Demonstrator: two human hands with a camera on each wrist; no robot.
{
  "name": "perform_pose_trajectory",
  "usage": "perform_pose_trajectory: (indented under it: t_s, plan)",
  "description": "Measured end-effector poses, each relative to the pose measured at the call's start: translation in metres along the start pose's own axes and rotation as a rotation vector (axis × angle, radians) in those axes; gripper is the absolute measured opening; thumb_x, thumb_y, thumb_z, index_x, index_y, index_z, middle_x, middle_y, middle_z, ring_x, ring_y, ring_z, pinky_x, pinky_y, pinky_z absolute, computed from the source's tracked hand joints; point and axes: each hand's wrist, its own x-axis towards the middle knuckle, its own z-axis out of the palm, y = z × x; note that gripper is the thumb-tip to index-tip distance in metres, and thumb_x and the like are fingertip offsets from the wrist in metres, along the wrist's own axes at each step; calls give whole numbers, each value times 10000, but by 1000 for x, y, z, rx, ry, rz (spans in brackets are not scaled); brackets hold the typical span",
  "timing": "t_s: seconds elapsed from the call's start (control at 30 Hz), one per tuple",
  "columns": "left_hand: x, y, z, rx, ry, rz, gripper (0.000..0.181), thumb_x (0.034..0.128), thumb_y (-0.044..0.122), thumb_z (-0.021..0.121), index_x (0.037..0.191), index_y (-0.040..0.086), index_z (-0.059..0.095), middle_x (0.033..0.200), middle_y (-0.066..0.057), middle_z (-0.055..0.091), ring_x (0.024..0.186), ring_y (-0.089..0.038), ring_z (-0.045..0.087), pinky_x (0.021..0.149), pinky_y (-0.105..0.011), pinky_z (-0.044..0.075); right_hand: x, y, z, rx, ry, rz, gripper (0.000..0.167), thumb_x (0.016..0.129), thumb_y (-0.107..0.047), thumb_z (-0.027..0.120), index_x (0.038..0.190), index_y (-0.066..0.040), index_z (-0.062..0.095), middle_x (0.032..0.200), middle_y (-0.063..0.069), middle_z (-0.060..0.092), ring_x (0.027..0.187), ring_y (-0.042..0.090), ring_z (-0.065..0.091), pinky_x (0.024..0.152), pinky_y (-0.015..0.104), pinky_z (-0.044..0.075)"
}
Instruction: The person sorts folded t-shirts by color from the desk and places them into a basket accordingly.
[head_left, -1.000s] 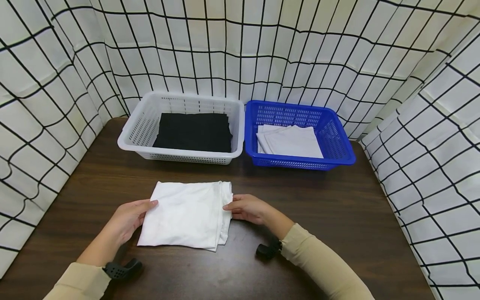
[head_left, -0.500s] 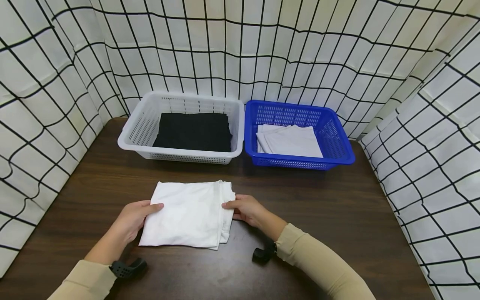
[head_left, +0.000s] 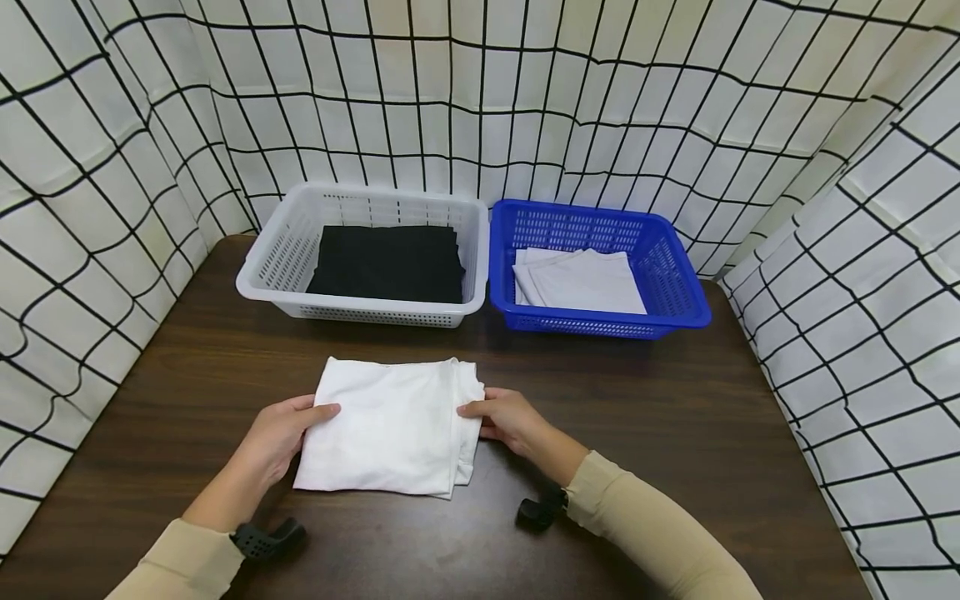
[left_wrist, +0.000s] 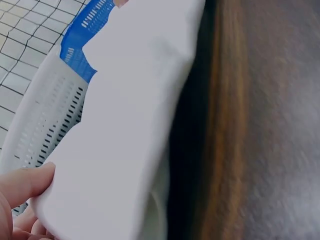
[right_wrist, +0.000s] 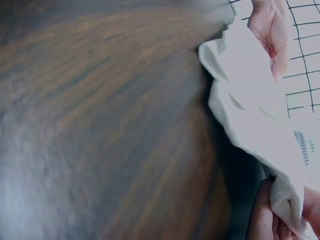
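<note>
A folded white cloth (head_left: 390, 429) is held between both hands over the front middle of the table. At its left edge the left hand (head_left: 281, 433) pinches it, thumb on top and the other fingers underneath. On the opposite edge, where loose layers show, the right hand (head_left: 513, 423) grips it the same way. In the left wrist view the cloth (left_wrist: 120, 120) stretches away from the left thumb. The right wrist view shows its underside folds (right_wrist: 250, 110) raised above the wood, with the right fingers (right_wrist: 260, 215) below the edge.
Behind the cloth stands a white basket (head_left: 367, 313) with folded black cloth (head_left: 386, 265) inside. Right of it is a blue basket (head_left: 600, 323) holding folded white cloths (head_left: 585, 282). Wire mesh (head_left: 480, 108) backed by white sheeting encloses the brown table (head_left: 675, 433) at the back and sides.
Both hands have shifted to the right with the white cloth between them. The left thumb lies further in over the cloth than a second ago. The baskets stay put.
</note>
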Motion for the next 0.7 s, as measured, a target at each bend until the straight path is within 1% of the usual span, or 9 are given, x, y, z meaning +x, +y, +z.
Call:
perform_pose_trajectory:
  t_s: [0.07,0.13,0.23,0.27,0.33,0.43,0.53,0.7]
  plan:
    - [-1,3,3,-5,1,1,722,932,353,698,1454,-68,428,1406,-196,543,956,-26,626,805,-200,554,-2,-2,-3,3,5,-3,349,875,1,684,1218,43,637,868,-4,718,758,104,673,761,282,603]
    - [-1,5,5,-19,-5,11,728,924,347,710,1449,-74,433,1342,-162,592,944,-17,623,795,-192,552,-3,-4,-7,3,12,-1,334,878,-3,685,1206,41,644,862,-11,718,756,102,673,770,283,606]
    - [-1,9,8,-60,-24,30,707,920,312,721,1438,-79,442,1138,-4,672,903,-12,634,777,-196,555,-5,-7,-12,8,17,10,305,883,-9,684,1182,40,653,845,-21,716,742,92,672,757,268,605]
    - [-1,10,9,-73,-32,37,698,921,298,721,1434,-84,442,1074,54,673,891,-11,636,773,-199,556,-6,-8,-14,10,15,10,296,884,-9,681,1175,42,653,834,-27,713,737,88,671,749,260,603]
    - [-2,12,11,-86,-45,50,683,926,280,716,1431,-89,440,989,121,663,874,-5,636,766,-195,556,-8,-9,-17,15,9,2,292,887,-4,673,1171,55,646,818,-33,707,731,82,670,732,249,598]
    - [-3,17,13,-92,-61,67,670,931,264,710,1425,-98,439,948,146,665,863,-1,643,765,-194,561,-12,-12,-22,23,-1,-6,301,887,-6,666,1179,60,637,802,-49,704,728,78,671,716,234,589]
    - [-5,23,14,-85,-78,82,667,932,264,709,1423,-100,442,952,145,678,867,-4,651,771,-196,565,-16,-15,-25,14,-4,-19,313,887,-16,665,1189,61,634,808,-55,707,731,77,673,717,229,588]
    - [-10,37,15,-43,-91,105,672,928,305,710,1417,-82,460,978,134,685,886,-20,658,794,-201,566,-23,-24,-32,-1,-14,-56,313,885,-21,666,1182,70,632,814,-61,706,734,67,672,711,222,588]
